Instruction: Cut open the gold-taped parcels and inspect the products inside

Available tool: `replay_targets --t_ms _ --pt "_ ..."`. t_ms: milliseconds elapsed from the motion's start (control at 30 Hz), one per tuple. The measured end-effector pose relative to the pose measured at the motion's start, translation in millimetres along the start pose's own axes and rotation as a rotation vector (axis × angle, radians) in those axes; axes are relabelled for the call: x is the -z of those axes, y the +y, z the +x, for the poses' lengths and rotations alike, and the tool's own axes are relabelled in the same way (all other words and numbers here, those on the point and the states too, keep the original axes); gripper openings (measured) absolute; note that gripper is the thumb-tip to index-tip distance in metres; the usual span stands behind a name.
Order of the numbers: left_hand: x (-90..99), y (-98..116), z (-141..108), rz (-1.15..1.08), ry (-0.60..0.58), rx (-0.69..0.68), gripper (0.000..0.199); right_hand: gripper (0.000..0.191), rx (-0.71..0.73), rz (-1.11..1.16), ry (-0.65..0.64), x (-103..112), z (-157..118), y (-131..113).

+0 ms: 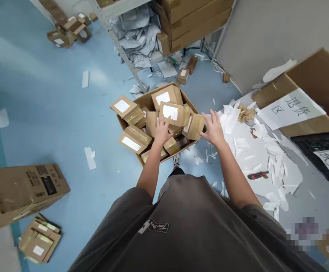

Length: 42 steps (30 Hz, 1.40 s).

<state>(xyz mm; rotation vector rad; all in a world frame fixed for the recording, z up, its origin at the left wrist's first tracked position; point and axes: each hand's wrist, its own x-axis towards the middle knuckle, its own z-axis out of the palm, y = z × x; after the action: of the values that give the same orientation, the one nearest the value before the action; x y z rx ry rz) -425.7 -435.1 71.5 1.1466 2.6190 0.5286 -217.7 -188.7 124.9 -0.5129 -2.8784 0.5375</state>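
In front of my feet stands a large open carton [143, 101] heaped with several small brown cardboard boxes, most with white labels and yellowish tape. My left hand [163, 130] is over the heap, fingers spread and touching the near edge of a labelled box [178, 114] lying on top. At the carton's right side, my right hand [213, 129] has its fingers apart, close beside a taped box [196, 127]; whether the fingertips touch it I cannot tell. Another labelled box [126, 108] leans over the left rim, with a second one [136, 139] nearer me.
A metal shelf [121, 47] with grey-white parcels is ahead. To the right, a grey surface holds paper scraps [263, 151], a red-black cutter [257, 175], a large open box [303, 98] and a black crate [320, 151]. A big carton [25, 189] and flattened boxes [41, 240] lie left.
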Motion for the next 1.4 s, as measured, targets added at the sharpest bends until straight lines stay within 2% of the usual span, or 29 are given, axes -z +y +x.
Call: replay_targets --t_ms 100,200,300,400,533,633,733,800,900,967,1033,1100,1167,1233,1300,1400 --pt "0.0 -38 47 0.006 -0.055 -0.008 0.127 0.124 0.041 -0.004 -0.097 -40 62 -34" --pt "-8.5 -69 94 0.017 -0.141 -0.117 0.130 0.138 0.067 -0.026 -0.223 -86 104 -53" --pt "-19.5 -92 130 0.013 -0.229 -0.252 0.123 0.148 0.049 -0.061 -0.316 -125 125 -53" --pt "-28.3 -105 153 0.004 -0.275 -0.342 0.115 0.148 0.002 -0.073 -0.305 -146 131 -40" --pt "-31.3 -108 165 -0.005 -0.299 -0.373 0.116 0.136 -0.012 -0.040 -0.307 -148 135 -30" --pt "-25.0 -105 157 -0.005 -0.298 -0.366 0.118 0.126 -0.008 -0.034 -0.354 -139 137 -32" --pt "-7.8 -98 139 0.009 -0.260 -0.366 0.119 0.120 0.002 -0.055 -0.384 -121 133 -38" --pt "10.9 -88 128 0.007 -0.214 -0.372 0.119 0.119 0.020 -0.066 -0.360 -103 127 -40" --pt "45.4 -60 118 -0.004 -0.136 -0.402 0.116 0.122 0.055 -0.067 -0.266 -67 116 -36" --pt "65.6 -33 117 0.011 -0.089 -0.440 0.116 0.128 0.074 -0.069 -0.173 -39 106 -29" --pt "77.2 1 121 0.027 -0.042 -0.495 0.116 0.135 0.084 -0.087 -0.066 -10 92 -16" --pt "76.5 44 126 0.025 0.002 -0.563 0.121 0.138 0.064 -0.119 0.031 15 69 5" --pt "62.8 94 131 0.019 0.017 -0.636 0.124 0.136 -0.004 -0.150 0.104 36 37 32" --pt "37.0 149 133 0.036 -0.019 -0.711 0.122 0.132 -0.102 -0.170 0.153 51 -6 64" --pt "0.8 208 130 0.070 -0.087 -0.784 0.115 0.128 -0.210 -0.171 0.181 57 -58 101" --pt "-68.0 292 121 0.105 -0.193 -0.895 0.114 0.126 -0.385 -0.137 0.196 53 -144 158"
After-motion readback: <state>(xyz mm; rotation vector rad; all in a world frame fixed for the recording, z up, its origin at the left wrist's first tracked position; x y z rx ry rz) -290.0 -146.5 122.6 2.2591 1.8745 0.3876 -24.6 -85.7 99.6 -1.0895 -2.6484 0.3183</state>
